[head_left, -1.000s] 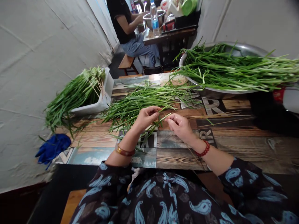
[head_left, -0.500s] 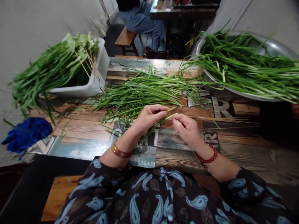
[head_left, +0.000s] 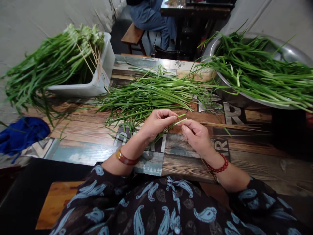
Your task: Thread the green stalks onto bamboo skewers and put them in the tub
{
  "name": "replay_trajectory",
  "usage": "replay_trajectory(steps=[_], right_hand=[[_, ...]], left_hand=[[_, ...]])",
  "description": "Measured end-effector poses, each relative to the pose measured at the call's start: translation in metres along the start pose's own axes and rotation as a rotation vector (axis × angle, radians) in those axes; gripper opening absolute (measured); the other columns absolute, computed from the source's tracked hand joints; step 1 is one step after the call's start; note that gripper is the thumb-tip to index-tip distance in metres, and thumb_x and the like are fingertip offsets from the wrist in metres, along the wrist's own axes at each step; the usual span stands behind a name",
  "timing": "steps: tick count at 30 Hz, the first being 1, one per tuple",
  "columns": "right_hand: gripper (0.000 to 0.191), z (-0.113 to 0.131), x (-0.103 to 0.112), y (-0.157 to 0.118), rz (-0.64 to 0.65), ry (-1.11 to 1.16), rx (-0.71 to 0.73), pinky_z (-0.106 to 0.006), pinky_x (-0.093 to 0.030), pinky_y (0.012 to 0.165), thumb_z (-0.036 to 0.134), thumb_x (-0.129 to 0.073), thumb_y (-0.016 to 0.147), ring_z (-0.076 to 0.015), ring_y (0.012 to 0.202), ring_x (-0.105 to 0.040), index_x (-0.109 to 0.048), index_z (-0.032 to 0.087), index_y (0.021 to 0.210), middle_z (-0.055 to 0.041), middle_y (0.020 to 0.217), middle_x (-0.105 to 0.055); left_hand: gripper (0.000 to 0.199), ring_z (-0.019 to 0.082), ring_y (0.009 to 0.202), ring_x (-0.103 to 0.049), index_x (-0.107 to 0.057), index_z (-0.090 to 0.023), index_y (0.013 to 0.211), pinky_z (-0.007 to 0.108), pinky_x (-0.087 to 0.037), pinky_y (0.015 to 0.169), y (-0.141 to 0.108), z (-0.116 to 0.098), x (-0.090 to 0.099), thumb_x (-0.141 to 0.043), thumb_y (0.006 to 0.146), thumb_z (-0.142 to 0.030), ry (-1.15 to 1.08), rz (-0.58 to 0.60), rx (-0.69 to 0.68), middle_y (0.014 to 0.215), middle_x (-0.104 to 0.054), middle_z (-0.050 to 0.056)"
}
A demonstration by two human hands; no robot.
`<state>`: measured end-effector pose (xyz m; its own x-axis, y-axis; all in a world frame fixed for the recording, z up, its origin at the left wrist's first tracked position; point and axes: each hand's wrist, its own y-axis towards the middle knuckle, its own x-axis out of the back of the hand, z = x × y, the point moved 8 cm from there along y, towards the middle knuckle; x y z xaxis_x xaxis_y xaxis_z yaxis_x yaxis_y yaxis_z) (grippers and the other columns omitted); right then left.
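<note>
Garlic chive stems [head_left: 181, 115] are pinched between the thumb and fingers of my left hand [head_left: 156, 122], their pale cut ends pointing right. Close beside it, my right hand [head_left: 198, 136] is closed on a thin bamboo skewer [head_left: 205, 164], which trails out under the palm towards the wrist. The skewer's tip is close to the chive ends; whether it has gone through them I cannot tell. Just beyond both hands lies a loose pile of garlic chives [head_left: 151, 94]. More thin skewers [head_left: 232, 126] rest on the table to the right of my right hand.
At the left, a white plastic bin [head_left: 107, 62] holds skewered bunches of chives [head_left: 56, 62]. A metal basin [head_left: 210, 49] of loose chives stands at the right. A blue glove [head_left: 24, 133] lies at the left edge. Beyond the table, a person [head_left: 151, 19] sits on a bench.
The camera view has shifted slightly. Both hands keep nearly the same pose, with the chive stems and the skewer still held.
</note>
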<state>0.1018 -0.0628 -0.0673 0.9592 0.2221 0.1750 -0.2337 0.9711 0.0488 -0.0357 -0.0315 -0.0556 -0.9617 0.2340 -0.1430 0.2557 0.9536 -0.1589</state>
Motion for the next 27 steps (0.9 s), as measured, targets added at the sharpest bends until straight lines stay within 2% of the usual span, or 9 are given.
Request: replay_trajectory(steps=[13, 27], right_hand=[[0.019, -0.0007, -0.0007, 0.0019, -0.037, -0.042, 0.03, -0.023, -0.036, 0.05, 0.029, -0.053, 0.09, -0.0096, 0.049, -0.042, -0.067, 0.018, 0.094, 0.0045, 0.056, -0.049], [0.018, -0.0039, -0.0005, 0.0019, -0.053, -0.028, -0.001, -0.023, -0.034, 0.049, 0.033, -0.054, 0.089, -0.0101, 0.05, -0.042, -0.064, 0.018, 0.087, 0.0044, 0.056, -0.048]], left_hand=[[0.019, 0.008, 0.058, -0.05, -0.071, -0.015, 0.07, 0.024, -0.038, 0.059, -0.0015, -0.0023, 0.0005, -0.077, 0.067, -0.033, -0.002, -0.02, -0.012, 0.067, -0.065, -0.001], [0.02, 0.007, 0.055, -0.045, -0.067, -0.013, 0.066, 0.021, -0.033, 0.053, -0.0003, 0.0018, 0.0026, -0.078, 0.066, -0.03, 0.021, -0.033, 0.003, 0.064, -0.062, -0.001]])
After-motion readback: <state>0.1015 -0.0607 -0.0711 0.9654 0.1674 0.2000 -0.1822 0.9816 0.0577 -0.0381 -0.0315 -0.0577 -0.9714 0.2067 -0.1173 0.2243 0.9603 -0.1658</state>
